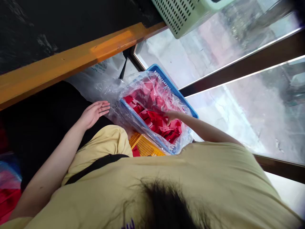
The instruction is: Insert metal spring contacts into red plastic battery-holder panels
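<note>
Red plastic parts [157, 117] are filling a blue crate [173, 86] here, lying inside a clear liner [111, 106] that is bunching up over the crate's rim. The right hand [172, 117] is reaching in from the right, its fingers curling down among the parts. Is it gripping one? I cannot tell, because the fingertips are hidden from this view. The left hand [94, 113] is hovering open on the near left, its fingers loosely spread, holding nothing and sitting just beside the liner.

The danger spot is that loose film: fingers snagging it could drag it across the stack and tip parts over the rim. Any corners on those parts could also be tearing into the thin liner. A spill on the near side would be landing on the yellow crate [145, 145] tucked right against the blue one.

Counting up, we are seeing two hands, one blue crate, one yellow crate, one liner and one green basket [178, 16] at the far end. The red parts are lying too deep and too tangled to count.
</note>
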{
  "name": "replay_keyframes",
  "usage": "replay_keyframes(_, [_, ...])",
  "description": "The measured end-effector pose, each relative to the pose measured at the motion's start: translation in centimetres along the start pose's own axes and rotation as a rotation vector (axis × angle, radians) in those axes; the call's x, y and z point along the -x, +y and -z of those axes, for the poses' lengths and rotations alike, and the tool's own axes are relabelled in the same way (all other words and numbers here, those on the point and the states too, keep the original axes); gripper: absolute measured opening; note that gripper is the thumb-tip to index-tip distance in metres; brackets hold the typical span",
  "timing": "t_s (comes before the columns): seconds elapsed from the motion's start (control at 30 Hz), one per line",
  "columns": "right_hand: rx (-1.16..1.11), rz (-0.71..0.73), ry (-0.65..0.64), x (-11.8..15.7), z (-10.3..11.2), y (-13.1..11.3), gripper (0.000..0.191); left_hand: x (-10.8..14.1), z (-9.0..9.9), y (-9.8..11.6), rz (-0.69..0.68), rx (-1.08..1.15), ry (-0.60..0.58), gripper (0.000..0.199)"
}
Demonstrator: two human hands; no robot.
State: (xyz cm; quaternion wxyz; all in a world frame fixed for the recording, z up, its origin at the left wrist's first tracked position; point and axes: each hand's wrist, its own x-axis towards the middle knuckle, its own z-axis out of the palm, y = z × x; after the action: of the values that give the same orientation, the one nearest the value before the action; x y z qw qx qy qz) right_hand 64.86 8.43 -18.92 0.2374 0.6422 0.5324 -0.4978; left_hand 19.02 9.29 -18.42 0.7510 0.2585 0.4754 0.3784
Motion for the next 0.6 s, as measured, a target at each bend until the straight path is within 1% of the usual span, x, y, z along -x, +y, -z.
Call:
replay_keyframes(0.07, [0.045,-0.018,-0.041,0.0,1.6,-0.2,0.022,0.0,-0.2,0.0,0.006,0.001,-0.002,0.021])
replay_keyframes(0.13, [0.055,-0.015,-0.068,0.5,3.1,-0.9,0.022,0.0,-0.3,0.1,0.007,0.000,0.000,0.021])
replay_keyframes(0.2, [0.017,0.016,-0.092,1.4,4.5,-2.3,0.032,0.1,-0.3,0.1,0.005,-0.004,0.005,0.021])
replay_keyframes(0.3, [-0.115,0.119,-0.139,3.5,6.2,-5.3,0.050,0.1,-0.5,-0.1,0.003,-0.040,0.003,0.022])
replay_keyframes(0.37, [-0.215,0.209,-0.166,5.1,7.1,-7.8,0.059,0.5,-1.1,-0.3,0.000,-0.089,-0.012,0.027])
replay_keyframes(0.47, [-0.320,0.356,-0.182,7.6,8.8,-12.5,0.070,2.2,-2.8,-0.1,-0.030,-0.170,-0.069,0.040])
replay_keyframes(0.53, [-0.347,0.461,-0.194,9.3,9.8,-16.2,0.073,4.3,-4.4,1.2,-0.072,-0.199,-0.131,0.053])
replay_keyframes(0.6, [-0.384,0.561,-0.239,11.1,10.5,-20.6,0.069,6.8,-6.0,3.4,-0.174,-0.213,-0.182,0.066])
